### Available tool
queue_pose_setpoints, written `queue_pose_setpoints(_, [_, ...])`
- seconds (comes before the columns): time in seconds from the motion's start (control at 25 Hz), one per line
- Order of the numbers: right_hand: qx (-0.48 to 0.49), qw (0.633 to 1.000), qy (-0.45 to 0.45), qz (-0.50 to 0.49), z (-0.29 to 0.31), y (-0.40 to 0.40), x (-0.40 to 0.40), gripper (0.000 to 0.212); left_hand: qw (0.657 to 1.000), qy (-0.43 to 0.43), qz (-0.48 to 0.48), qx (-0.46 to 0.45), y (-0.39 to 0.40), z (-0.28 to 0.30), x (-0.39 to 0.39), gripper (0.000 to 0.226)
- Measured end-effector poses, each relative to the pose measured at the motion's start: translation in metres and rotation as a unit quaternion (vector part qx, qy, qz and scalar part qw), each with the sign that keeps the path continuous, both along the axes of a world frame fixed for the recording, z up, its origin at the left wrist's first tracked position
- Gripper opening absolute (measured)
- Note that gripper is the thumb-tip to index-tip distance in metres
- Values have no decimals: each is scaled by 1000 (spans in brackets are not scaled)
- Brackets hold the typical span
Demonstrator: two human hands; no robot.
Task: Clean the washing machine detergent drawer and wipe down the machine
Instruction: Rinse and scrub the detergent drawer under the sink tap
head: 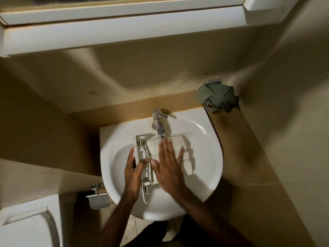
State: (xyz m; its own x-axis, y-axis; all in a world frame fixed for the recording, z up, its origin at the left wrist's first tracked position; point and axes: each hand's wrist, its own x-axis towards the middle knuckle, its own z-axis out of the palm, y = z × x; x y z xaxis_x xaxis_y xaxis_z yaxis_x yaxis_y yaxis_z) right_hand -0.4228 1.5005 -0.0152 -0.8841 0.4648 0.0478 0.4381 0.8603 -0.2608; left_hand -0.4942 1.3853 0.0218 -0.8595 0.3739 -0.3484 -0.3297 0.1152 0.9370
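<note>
A white plastic detergent drawer [156, 154] lies in a white ceramic basin [204, 157] beneath a chrome tap [158, 125]. The left hand [133, 168] grips the drawer's left edge, fingers curled round it; the right hand [169, 164] lies flat and open on top — fingers spread, holding nothing. A crumpled green cloth [218, 97] sits on the tan worktop [178, 102] — well apart.

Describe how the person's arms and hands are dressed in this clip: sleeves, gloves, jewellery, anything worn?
Both forearms are bare up to the bottom edge of the picture; no sleeve shows. The left hand and the right hand wear no gloves. No watch, bracelet or ring is visible on either wrist or on the fingers, though the dim light and motion blur could hide something small. Dark clothing shows below, between the arms.
</note>
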Motion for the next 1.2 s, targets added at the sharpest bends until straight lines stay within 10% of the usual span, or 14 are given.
queue_pose_setpoints(0.12, [57,994,34,91,-8,13,15,61,1000,6,-8,3,-3,-2,-1,55])
queue_pose_setpoints(0.32, [-17,986,11,-167,-27,75,1,67,1000,0,2,4,-4,-5,-2,59])
queue_pose_setpoints(0.6, [34,995,59,71,-14,19,6,62,1000,14,3,20,-4,-2,-1,52])
queue_pose_setpoints(0.84, [-33,982,31,-185,-14,41,-34,56,1000,14,3,26,-1,-6,-1,55])
queue_pose_setpoints(1.2, [-17,994,61,-86,-11,22,-24,66,1000,14,-2,14,-1,-8,-2,57])
